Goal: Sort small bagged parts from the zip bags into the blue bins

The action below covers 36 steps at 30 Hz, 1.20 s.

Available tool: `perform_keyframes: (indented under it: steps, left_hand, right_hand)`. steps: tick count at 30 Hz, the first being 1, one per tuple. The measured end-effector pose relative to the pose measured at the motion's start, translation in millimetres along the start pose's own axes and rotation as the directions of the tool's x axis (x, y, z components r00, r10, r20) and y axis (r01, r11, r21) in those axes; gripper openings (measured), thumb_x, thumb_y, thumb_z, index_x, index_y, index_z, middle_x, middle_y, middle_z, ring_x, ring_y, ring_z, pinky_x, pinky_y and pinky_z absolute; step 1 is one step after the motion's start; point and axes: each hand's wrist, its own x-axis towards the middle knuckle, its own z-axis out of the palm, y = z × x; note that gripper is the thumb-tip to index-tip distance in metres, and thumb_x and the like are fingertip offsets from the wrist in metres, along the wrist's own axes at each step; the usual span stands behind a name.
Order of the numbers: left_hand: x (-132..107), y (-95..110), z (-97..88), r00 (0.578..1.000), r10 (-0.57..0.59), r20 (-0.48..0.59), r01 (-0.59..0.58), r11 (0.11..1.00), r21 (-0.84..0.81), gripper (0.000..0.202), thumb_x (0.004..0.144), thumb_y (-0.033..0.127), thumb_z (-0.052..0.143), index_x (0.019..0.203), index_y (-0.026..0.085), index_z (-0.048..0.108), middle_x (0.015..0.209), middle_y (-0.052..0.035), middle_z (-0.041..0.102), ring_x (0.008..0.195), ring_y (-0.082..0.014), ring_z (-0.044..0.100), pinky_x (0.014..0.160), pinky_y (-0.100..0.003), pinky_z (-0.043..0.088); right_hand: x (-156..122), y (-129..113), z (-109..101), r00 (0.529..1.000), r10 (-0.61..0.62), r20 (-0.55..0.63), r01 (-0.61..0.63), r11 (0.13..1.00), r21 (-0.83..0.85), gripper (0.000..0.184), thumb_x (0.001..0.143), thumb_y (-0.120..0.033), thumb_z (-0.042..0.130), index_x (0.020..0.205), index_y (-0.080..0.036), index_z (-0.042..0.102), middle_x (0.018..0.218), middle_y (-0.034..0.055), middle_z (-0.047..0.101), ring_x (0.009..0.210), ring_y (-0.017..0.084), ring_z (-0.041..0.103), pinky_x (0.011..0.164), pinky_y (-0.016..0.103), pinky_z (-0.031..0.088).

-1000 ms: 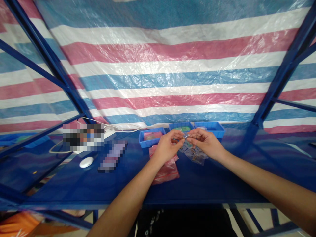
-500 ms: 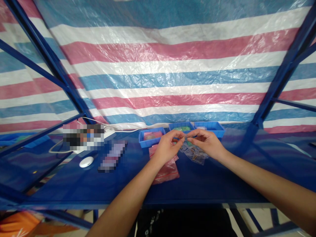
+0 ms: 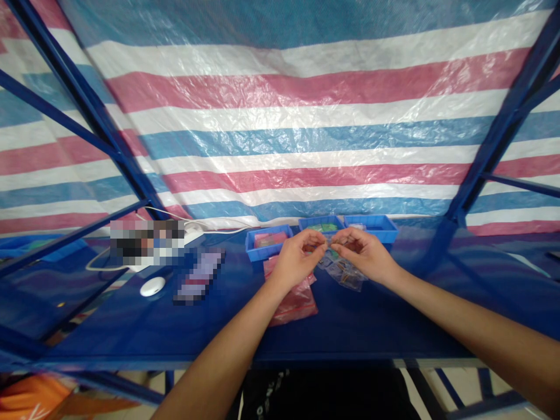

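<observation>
Left hand [image 3: 296,254] and right hand [image 3: 364,252] meet fingertip to fingertip, both pinching one small clear bag [image 3: 329,240] above the blue table [image 3: 376,321]. More clear bags [image 3: 345,273] lie below; red bags [image 3: 294,300] under left wrist; blue trays [image 3: 268,242] behind.

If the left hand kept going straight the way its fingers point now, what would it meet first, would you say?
The left hand points right, at the right hand. Their fingertips already nearly meet over a small clear bag, so it would likely meet that bag and those fingers first.
</observation>
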Motion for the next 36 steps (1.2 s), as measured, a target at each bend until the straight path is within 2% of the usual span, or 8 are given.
perform_keyframes:
  steps: [8,12,17,20,23,26,31,36]
  left_hand:
    - [0,6,-1.2,1.0,0.01,0.018,-0.012,0.997,0.081,0.02,0.094,0.024,0.067,0.113,0.019,0.069,0.107,-0.0069,0.077,0.098,-0.0204,0.073,0.084,-0.029,0.058]
    - [-1,10,-3.4,0.998,0.043,0.041,-0.049,0.985,0.164,0.013,0.096,0.023,0.064,0.104,0.02,0.072,0.107,-0.0071,0.076,0.099,-0.0209,0.072,0.082,-0.029,0.057]
    - [1,9,-6.2,0.993,0.119,0.01,-0.119,0.979,0.167,0.013,0.093,0.019,0.067,0.101,0.021,0.077,0.115,-0.0085,0.076,0.112,-0.0242,0.07,0.1,-0.037,0.055]
    - [0,5,-6.1,0.997,0.071,0.023,-0.073,0.99,0.122,0.016,0.094,0.019,0.065,0.105,0.021,0.077,0.114,-0.0073,0.079,0.106,-0.0229,0.074,0.097,-0.035,0.057]
    - [-1,3,-4.8,0.999,0.014,0.051,-0.018,0.996,0.086,0.018,0.095,0.02,0.063,0.107,0.02,0.076,0.106,-0.0052,0.081,0.098,-0.0215,0.076,0.089,-0.031,0.058]
    - [-1,4,-3.5,0.999,0.015,0.038,-0.018,0.996,0.084,0.019,0.094,0.017,0.063,0.107,0.02,0.077,0.108,-0.0049,0.081,0.1,-0.0216,0.076,0.092,-0.032,0.057]
    - [1,5,-4.4,0.999,0.045,-0.021,-0.04,0.982,0.183,0.022,0.092,0.015,0.064,0.104,0.021,0.08,0.106,-0.0055,0.081,0.098,-0.0216,0.075,0.093,-0.034,0.058]
    - [2,1,-7.1,0.998,0.063,-0.027,-0.057,0.981,0.187,0.027,0.094,0.015,0.061,0.111,0.022,0.08,0.114,-0.0071,0.079,0.105,-0.0222,0.074,0.095,-0.036,0.059]
  right_hand:
    - [0,-2,-1,1.0,-0.008,-0.012,0.007,0.999,-0.032,0.028,0.087,-0.048,0.08,0.104,-0.025,0.074,0.101,0.0065,0.079,0.09,0.024,0.073,0.083,0.038,0.059]
    - [0,-4,-3,1.0,-0.015,-0.008,0.015,0.999,-0.041,0.024,0.088,-0.045,0.08,0.101,-0.026,0.075,0.097,0.006,0.078,0.088,0.024,0.072,0.086,0.041,0.059]
    - [1,-5,-6,0.987,-0.159,0.0,0.158,0.982,-0.101,0.011,0.09,-0.038,0.077,0.094,-0.028,0.079,0.115,0.0082,0.074,0.116,0.028,0.068,0.106,0.047,0.052]
    - [2,-6,-7,0.983,-0.183,0.004,0.182,0.975,-0.13,0.008,0.09,-0.034,0.076,0.092,-0.028,0.08,0.124,0.0087,0.07,0.124,0.028,0.064,0.111,0.047,0.049]
    - [3,-3,-8,0.988,-0.154,0.027,0.156,0.981,-0.116,0.008,0.091,-0.033,0.076,0.093,-0.028,0.08,0.126,0.0094,0.068,0.128,0.029,0.062,0.108,0.046,0.051]
    - [3,3,-8,0.993,-0.101,0.055,0.105,0.992,-0.076,0.01,0.091,-0.036,0.076,0.095,-0.027,0.079,0.123,0.0093,0.069,0.127,0.03,0.062,0.102,0.044,0.054]
    - [3,7,-8,0.993,0.009,0.114,-0.008,1.0,-0.008,0.018,0.093,-0.041,0.071,0.101,-0.026,0.076,0.104,0.005,0.074,0.089,0.022,0.069,0.083,0.038,0.059]
    - [3,3,-7,0.996,0.015,0.09,-0.011,0.999,-0.045,0.022,0.093,-0.036,0.066,0.112,-0.029,0.077,0.111,0.0048,0.073,0.091,0.022,0.07,0.081,0.037,0.06]
